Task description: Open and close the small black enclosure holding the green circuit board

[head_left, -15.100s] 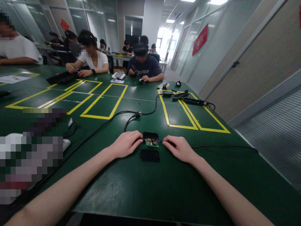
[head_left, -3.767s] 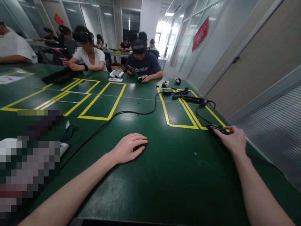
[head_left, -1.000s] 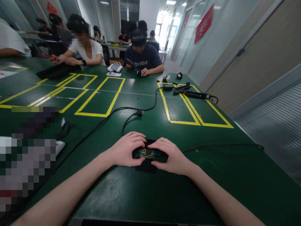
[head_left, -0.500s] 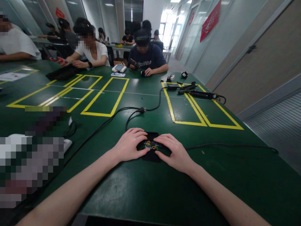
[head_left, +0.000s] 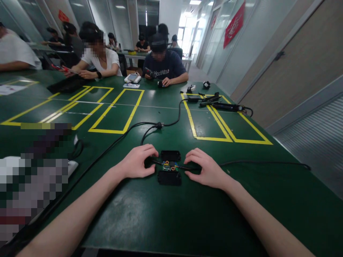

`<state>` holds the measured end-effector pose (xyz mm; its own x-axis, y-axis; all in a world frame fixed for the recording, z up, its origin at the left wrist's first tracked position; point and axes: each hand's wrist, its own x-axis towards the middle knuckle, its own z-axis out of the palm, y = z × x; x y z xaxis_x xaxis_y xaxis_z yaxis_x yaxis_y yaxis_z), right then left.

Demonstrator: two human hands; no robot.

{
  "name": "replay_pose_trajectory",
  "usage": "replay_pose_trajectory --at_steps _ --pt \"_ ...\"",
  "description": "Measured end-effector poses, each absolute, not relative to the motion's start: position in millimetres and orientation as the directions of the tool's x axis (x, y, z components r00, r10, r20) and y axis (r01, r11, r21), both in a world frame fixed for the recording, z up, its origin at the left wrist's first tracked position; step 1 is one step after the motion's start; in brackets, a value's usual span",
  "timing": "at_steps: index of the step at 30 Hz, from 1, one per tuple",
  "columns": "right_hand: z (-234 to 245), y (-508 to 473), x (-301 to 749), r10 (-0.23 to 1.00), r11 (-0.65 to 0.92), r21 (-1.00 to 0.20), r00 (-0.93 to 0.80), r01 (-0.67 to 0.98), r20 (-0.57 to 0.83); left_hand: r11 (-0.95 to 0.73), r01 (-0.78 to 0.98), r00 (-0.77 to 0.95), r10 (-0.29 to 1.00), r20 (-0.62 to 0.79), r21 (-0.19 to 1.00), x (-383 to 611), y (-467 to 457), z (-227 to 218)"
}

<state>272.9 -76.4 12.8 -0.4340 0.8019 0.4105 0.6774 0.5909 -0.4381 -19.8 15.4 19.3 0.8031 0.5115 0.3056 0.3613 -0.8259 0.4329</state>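
A small green circuit board with copper-coloured coils lies on the green table, black cables leaving it on both sides. One black plastic casing half sits just beyond it, and the other casing half lies on its near side. My left hand is left of the board, thumb and fingers apart around the cable there. On the right, my right hand curves with spread fingers over the other black cable. Neither hand grips the board.
Two joined cable plugs lie beyond my left hand. Yellow tape outlines mark the table. Black tools rest at the far right. Across the table a person in a dark shirt handles a small black object.
Both my hands have moved apart from the board and opened, the left leftward and the right slightly rightward. The board and both casing halves now show fully.
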Motion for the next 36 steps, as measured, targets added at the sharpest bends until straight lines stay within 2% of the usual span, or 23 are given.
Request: replay_pose_trajectory --at_steps 4,11,22,36 --pt "7.6 -73.5 279.4 0.806 0.59 -0.462 -0.444 0.662 0.393 -0.842 0.349 0.82 0.487 0.3 0.412 -21.4 18.3 18.2" --pt "7.1 -74.2 278.0 0.865 0.498 -0.492 -0.366 0.715 0.343 -0.825 0.379 0.824 0.507 0.253 0.418 -21.3 19.7 19.1" --pt "5.8 -72.9 276.3 0.902 0.424 -0.441 -0.325 0.791 0.285 -0.826 0.426 0.813 0.528 0.244 0.369 -17.2 17.7 18.5" --pt "14.3 -80.7 275.0 0.892 0.45 -0.431 -0.416 0.782 0.177 -0.826 0.423 0.829 0.519 0.209 0.373 -17.8 7.4 29.3"
